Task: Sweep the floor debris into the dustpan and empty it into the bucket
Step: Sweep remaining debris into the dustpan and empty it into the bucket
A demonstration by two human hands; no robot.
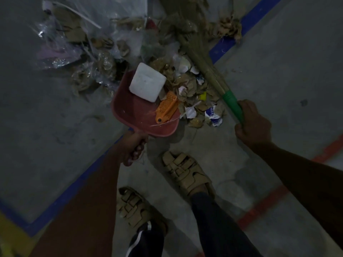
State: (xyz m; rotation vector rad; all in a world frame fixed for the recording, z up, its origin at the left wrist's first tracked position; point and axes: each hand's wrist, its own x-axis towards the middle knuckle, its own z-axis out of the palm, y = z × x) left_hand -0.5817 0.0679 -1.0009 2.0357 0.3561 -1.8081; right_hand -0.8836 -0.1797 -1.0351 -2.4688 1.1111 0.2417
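A red dustpan point(130, 112) lies on the grey floor with a white foam block point(147, 82) and an orange perforated plastic piece point(167, 107) in it. My left hand point(134, 147) grips the dustpan's handle. My right hand point(252, 123) grips the green handle point(233, 104) of a straw broom point(193, 45), whose bristles reach up into the debris. Crumpled paper scraps point(193, 93) lie heaped at the dustpan's right edge. No bucket is in view.
Clear plastic wrap and brown paper point(78, 47) spread over the floor up and left of the dustpan. Blue tape lines point(256, 19) and a red line point(265, 203) cross the floor. My sandalled feet point(185, 173) stand just below the dustpan.
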